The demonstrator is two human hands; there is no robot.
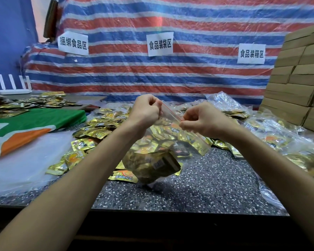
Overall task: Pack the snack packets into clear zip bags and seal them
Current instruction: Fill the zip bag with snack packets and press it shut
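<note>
A clear zip bag (153, 164) with a red zip line hangs above the speckled table (198, 187), filled with several gold snack packets. My left hand (146, 110) pinches the zip strip at its upper left end. My right hand (198, 120) pinches the same strip further right, along the red line. The bag's bottom touches the table top. Loose gold snack packets (98, 130) lie in a heap behind and to the left of the bag.
Filled clear bags (272, 134) pile up at the right. Stacked cardboard boxes (301, 77) stand at the far right. A green, orange and white sheet (29, 127) and a stack of clear plastic (22, 169) lie at the left. A striped tarp with paper signs (160, 44) hangs behind.
</note>
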